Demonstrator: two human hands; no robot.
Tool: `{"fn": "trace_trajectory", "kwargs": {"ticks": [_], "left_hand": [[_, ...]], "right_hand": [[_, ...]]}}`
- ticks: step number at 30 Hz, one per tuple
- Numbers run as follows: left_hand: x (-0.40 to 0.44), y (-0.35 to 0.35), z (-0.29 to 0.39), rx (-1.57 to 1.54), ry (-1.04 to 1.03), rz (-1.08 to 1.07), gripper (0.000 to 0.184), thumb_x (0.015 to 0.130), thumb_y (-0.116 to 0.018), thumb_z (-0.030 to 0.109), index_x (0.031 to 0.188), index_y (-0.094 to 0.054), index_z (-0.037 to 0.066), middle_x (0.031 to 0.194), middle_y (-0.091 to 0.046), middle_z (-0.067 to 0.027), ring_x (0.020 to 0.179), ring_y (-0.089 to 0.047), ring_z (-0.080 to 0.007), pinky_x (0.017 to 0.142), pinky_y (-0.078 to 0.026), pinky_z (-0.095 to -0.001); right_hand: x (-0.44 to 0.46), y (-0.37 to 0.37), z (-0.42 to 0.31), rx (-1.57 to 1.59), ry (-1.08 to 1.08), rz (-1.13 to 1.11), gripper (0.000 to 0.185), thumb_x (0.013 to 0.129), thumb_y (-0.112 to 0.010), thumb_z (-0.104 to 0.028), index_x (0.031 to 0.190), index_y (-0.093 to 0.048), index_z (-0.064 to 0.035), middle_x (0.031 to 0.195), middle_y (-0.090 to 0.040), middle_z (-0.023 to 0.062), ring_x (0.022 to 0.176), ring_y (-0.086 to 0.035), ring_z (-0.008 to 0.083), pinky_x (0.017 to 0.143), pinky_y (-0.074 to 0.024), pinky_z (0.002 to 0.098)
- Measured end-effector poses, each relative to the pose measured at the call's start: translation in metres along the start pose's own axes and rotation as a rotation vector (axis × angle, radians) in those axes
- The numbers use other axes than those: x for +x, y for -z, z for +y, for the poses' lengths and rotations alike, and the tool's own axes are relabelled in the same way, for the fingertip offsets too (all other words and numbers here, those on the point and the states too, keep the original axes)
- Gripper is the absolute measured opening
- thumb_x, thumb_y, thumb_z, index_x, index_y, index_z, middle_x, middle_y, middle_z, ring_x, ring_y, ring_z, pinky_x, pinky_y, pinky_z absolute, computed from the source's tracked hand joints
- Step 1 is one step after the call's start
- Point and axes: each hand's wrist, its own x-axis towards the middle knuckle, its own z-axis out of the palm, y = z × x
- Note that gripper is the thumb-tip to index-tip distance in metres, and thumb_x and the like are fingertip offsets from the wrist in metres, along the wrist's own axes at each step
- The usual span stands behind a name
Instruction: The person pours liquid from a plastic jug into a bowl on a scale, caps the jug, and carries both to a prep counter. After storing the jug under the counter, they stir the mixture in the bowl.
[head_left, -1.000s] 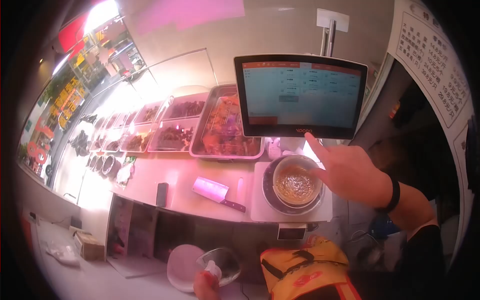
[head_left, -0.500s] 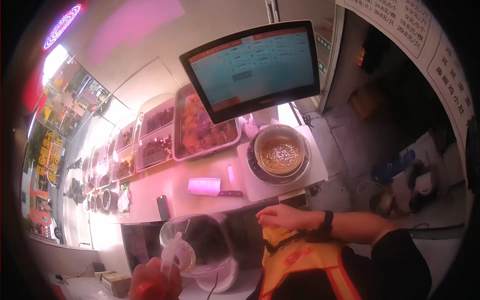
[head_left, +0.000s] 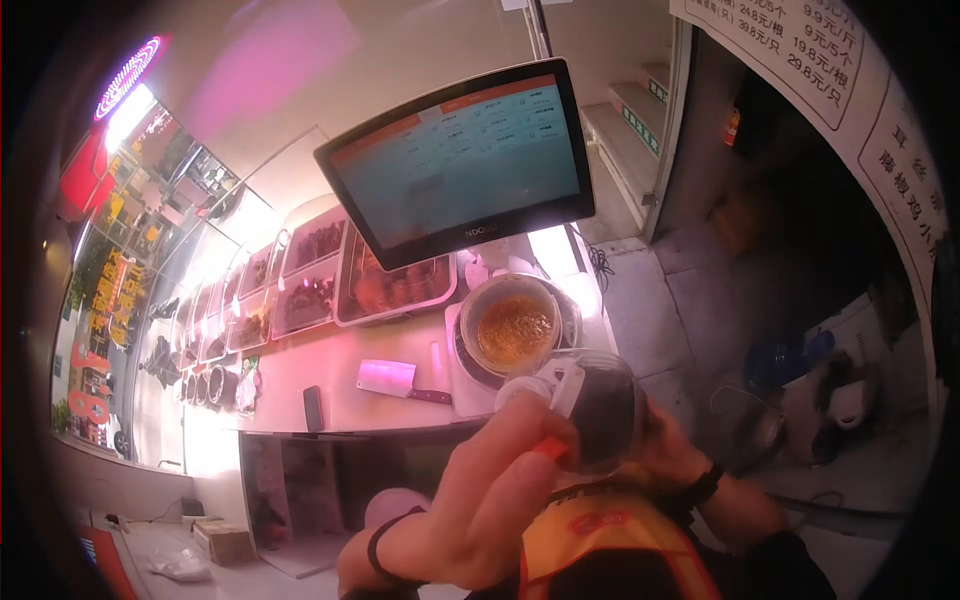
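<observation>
My left hand [head_left: 505, 475] is closed on the white handle part of a clear plastic container [head_left: 608, 410], in front of my body. A small red patch shows between its fingers. My right hand [head_left: 672, 448] wraps round the container's right side, its fingers partly hidden. Just beyond the container, a pale bowl of brownish, glistening contents [head_left: 515, 332] sits in a larger dark bowl on a white board [head_left: 462, 385]. To its left a cleaver [head_left: 388, 378] lies flat on the pink-lit counter [head_left: 340, 350].
A touchscreen monitor [head_left: 465, 165] stands behind the bowl. Food trays [head_left: 395, 290] run along the back left, with small dark cups [head_left: 222, 387] nearby. A phone-like dark object [head_left: 313, 408] lies at the counter's front edge. A white round container [head_left: 395, 505] stands below.
My left hand has risen to the right, carrying the clear container. My right hand, first at the monitor, has dropped and now holds the container's side. The view has turned.
</observation>
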Motion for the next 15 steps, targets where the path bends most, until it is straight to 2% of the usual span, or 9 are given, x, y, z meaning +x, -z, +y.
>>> {"fn": "trace_trajectory", "kwargs": {"ticks": [1, 3, 4, 6, 11, 15], "left_hand": [[0.013, -0.016, -0.015, 0.150, -0.075, 0.037, 0.026, 0.098, -0.049, 0.026, 0.096, -0.056, 0.001, 0.092, -0.054, -0.0110, 0.074, -0.051, -0.0230, 0.062, -0.040, -0.0335], [0.029, -0.044, -0.041, 0.343, -0.089, 0.085, 0.024, 0.095, -0.055, 0.026, 0.097, -0.055, 0.002, 0.090, -0.050, -0.0157, 0.074, -0.053, -0.0337, 0.063, -0.043, -0.0404], [0.037, -0.054, -0.052, 0.331, -0.078, 0.123, 0.024, 0.095, -0.055, 0.026, 0.097, -0.055, 0.002, 0.090, -0.050, -0.0157, 0.074, -0.053, -0.0337, 0.063, -0.043, -0.0404], [0.050, -0.070, -0.071, 0.512, -0.022, 0.136, 0.023, 0.091, -0.061, 0.025, 0.095, -0.055, 0.004, 0.088, -0.049, -0.0176, 0.074, -0.054, -0.0400, 0.063, -0.045, -0.0452], [0.066, -0.075, -0.120, 0.505, -0.141, 0.230, 0.025, 0.088, -0.064, 0.028, 0.093, -0.056, 0.004, 0.092, -0.050, -0.0173, 0.070, -0.056, -0.0387, 0.058, -0.046, -0.0469], [0.071, -0.066, -0.141, 0.428, -0.166, 0.274, 0.023, 0.088, -0.063, 0.027, 0.094, -0.057, 0.006, 0.093, -0.049, -0.0175, 0.071, -0.057, -0.0393, 0.059, -0.047, -0.0472]], "right_hand": [[-0.011, 0.010, -0.013, -0.028, -0.033, 0.001, 0.058, 0.103, -0.038, -0.050, 0.141, -0.047, -0.0066, 0.140, -0.054, 0.0129, 0.129, -0.051, 0.0288, 0.111, -0.0367, 0.0474], [-0.041, 0.022, -0.033, -0.106, 0.068, 0.103, 0.058, 0.104, -0.038, -0.047, 0.144, -0.043, -0.0052, 0.141, -0.053, 0.0126, 0.130, -0.050, 0.0276, 0.112, -0.0357, 0.0454], [-0.050, 0.027, -0.041, -0.133, 0.036, 0.106, 0.058, 0.104, -0.038, -0.047, 0.144, -0.043, -0.0052, 0.141, -0.053, 0.0126, 0.130, -0.050, 0.0276, 0.112, -0.0357, 0.0454], [-0.062, 0.032, -0.054, -0.177, 0.206, 0.255, 0.056, 0.106, -0.036, -0.043, 0.143, -0.043, -0.0027, 0.141, -0.053, 0.0119, 0.130, -0.050, 0.0268, 0.112, -0.0355, 0.0443], [-0.084, 0.024, -0.079, -0.331, 0.287, 0.380, 0.051, 0.108, -0.032, -0.039, 0.138, -0.049, -0.0015, 0.136, -0.057, 0.0116, 0.125, -0.054, 0.0261, 0.109, -0.0396, 0.0425], [-0.098, 0.001, -0.091, -0.543, 0.381, 0.529, 0.046, 0.107, -0.037, -0.037, 0.134, -0.052, -0.0020, 0.128, -0.061, 0.0103, 0.117, -0.059, 0.0239, 0.100, -0.0455, 0.0396]]}}
